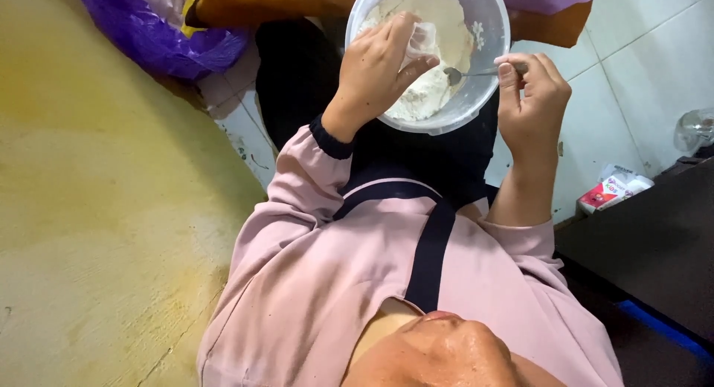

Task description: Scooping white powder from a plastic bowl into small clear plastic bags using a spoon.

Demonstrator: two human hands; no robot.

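Left hand (379,67) pinching a small clear plastic piece (424,39) over the flour. Right hand (532,89) closed on a metal spoon (465,73), bowl end dipped in white flour (428,52). Beneath both, a clear round tub (494,30) resting on the lap. Beyond, purple bag (141,30), white tiled floor (647,52), small carton (613,188).

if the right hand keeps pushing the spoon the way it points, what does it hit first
Most likely the flour in the clear bowl: the right hand aims the spoon leftward, its tip near the flour; depth is unclear.
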